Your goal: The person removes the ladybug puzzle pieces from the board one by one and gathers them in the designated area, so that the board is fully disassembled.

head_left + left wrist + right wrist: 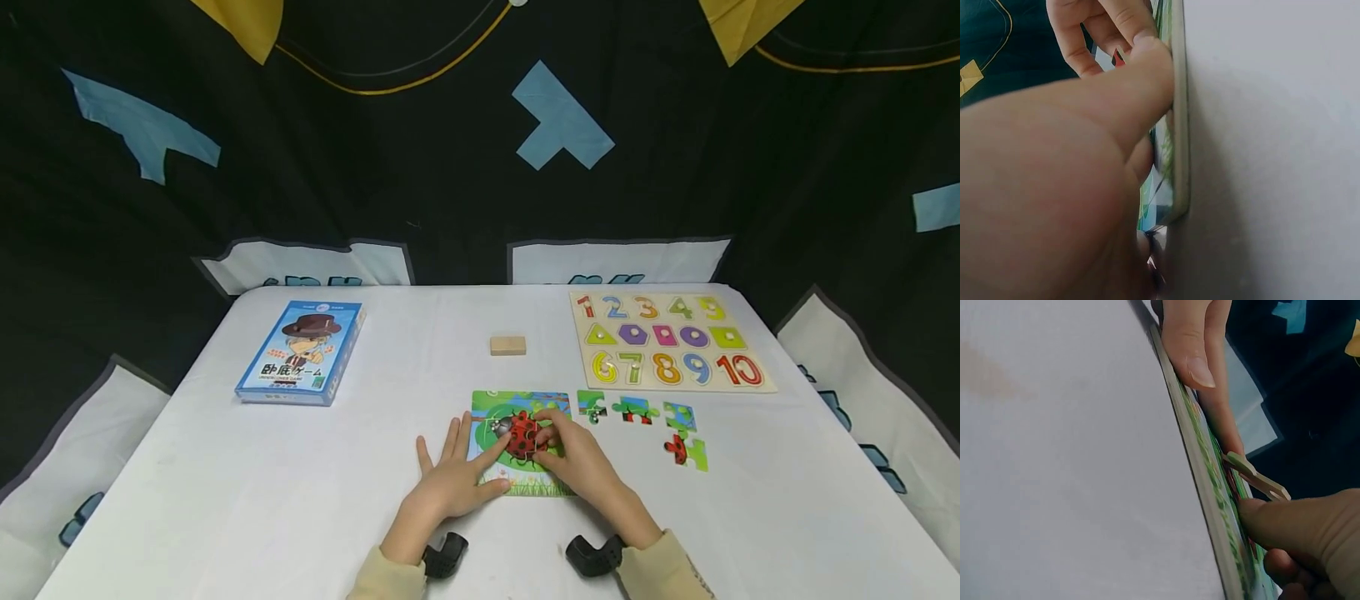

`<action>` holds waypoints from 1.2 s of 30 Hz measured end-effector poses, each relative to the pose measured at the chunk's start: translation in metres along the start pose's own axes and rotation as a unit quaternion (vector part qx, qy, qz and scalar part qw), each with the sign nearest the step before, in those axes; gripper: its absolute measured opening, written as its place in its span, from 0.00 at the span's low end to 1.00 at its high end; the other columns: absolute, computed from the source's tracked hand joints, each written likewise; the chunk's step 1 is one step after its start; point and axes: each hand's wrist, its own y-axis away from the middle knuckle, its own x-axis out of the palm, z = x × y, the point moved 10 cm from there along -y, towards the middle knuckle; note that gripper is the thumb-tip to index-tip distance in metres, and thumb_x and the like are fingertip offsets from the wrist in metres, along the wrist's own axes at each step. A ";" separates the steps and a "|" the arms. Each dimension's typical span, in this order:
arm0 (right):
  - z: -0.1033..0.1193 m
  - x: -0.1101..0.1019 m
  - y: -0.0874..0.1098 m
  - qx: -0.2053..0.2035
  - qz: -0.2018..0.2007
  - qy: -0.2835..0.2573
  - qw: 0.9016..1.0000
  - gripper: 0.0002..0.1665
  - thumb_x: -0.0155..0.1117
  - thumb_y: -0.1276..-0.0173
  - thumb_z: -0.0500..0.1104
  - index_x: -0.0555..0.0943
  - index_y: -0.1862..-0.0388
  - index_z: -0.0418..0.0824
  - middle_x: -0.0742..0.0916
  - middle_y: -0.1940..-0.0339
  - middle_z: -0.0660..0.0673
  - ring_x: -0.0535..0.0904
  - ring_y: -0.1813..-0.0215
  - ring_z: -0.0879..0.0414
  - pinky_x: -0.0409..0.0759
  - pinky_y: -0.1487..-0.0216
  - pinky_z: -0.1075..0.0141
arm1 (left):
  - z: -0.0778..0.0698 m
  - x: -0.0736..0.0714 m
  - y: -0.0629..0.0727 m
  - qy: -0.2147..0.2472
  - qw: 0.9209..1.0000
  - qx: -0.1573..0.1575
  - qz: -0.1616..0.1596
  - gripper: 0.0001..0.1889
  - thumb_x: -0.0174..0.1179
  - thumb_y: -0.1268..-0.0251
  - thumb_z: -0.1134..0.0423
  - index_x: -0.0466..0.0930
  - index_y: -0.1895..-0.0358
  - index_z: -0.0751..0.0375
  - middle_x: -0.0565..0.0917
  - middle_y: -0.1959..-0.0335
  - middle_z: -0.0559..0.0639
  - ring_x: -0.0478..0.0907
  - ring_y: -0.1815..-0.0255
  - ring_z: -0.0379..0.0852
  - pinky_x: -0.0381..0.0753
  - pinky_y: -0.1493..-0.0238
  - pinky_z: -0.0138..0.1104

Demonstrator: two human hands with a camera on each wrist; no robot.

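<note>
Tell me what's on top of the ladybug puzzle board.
Both hands, left and right, rest on the green ladybug puzzle board, touching red ladybug pieces. Whatever lies beneath the fingers is covered.

White-covered table (225, 500) bearing a blue game box (302, 352), a wooden block (507, 345), and a number-and-shape board (667, 342). Ladybird puzzle tray (517, 483) near front edge, loose pieces (637, 410) just beside it.

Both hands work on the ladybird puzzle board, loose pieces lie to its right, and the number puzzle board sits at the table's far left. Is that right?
Not quite. The head view shows the number puzzle board at the far right; the blue card game box sits at the left. The hands and loose pieces are as stated.
</note>
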 end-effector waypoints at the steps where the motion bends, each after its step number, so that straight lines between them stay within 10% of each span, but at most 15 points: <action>1: -0.001 0.000 0.000 0.002 -0.003 -0.003 1.000 0.27 0.69 0.48 0.32 0.72 0.48 0.37 0.80 0.72 0.55 0.74 0.67 0.61 0.75 0.64 0.66 | 0.000 0.000 0.000 -0.001 1.000 0.001 -0.001 0.33 0.46 0.40 0.36 0.55 0.31 0.38 0.35 0.29 0.64 0.31 0.30 0.60 0.22 0.47 0.66; 28: -0.005 -0.002 -0.001 0.003 -0.048 0.016 0.999 0.18 0.68 0.48 0.32 0.77 0.56 0.36 0.79 0.73 0.52 0.71 0.72 0.60 0.70 0.74 0.70 | 0.001 -0.001 0.000 0.004 1.000 -0.003 0.006 0.32 0.47 0.40 0.37 0.57 0.32 0.37 0.34 0.29 0.64 0.30 0.30 0.60 0.21 0.47 0.65; 36: -0.003 0.001 -0.001 -0.022 -0.024 0.022 0.999 0.30 0.72 0.50 0.38 0.74 0.48 0.33 0.80 0.66 0.48 0.71 0.69 0.59 0.72 0.71 0.68 | 0.000 -0.001 -0.001 0.005 1.000 -0.002 0.005 0.32 0.47 0.40 0.37 0.56 0.32 0.37 0.34 0.29 0.64 0.31 0.30 0.59 0.22 0.47 0.65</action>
